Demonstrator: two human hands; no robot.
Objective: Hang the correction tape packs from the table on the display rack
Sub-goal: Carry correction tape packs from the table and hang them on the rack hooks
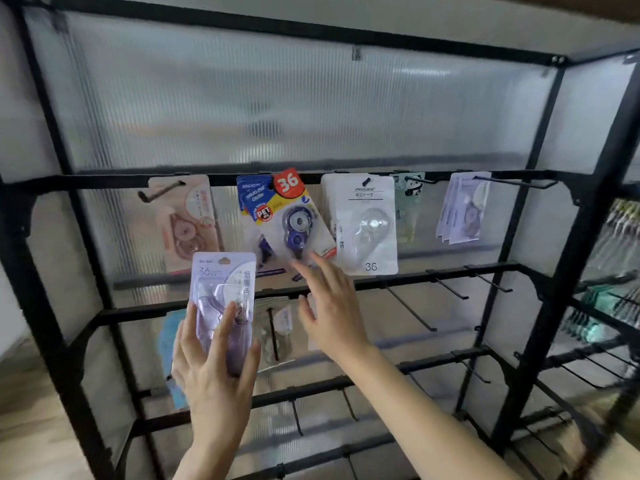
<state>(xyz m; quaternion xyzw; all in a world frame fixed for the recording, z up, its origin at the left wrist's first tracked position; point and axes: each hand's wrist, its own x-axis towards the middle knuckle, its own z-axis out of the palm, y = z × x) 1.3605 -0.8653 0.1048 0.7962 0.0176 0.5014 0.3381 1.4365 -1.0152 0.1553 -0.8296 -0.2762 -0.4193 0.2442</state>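
Note:
My left hand (214,368) holds a lilac correction tape pack (223,292) upright in front of the black display rack (540,161), below the top row of hooks. My right hand (332,306) is open, fingers spread, with its fingertips at the lower edge of a blue and red pack (294,216) that hangs tilted on the top rail. Along that rail also hang a pink pack (187,220), a white pack (363,223), a green panda pack (408,206) and several lilac packs (464,209).
Bare black hooks (450,289) stick out from the second rail on the right, and more from the lower rails. A blurred pack (277,330) hangs on the second row behind my hands. A neighbouring rack (620,306) with green goods stands at the right.

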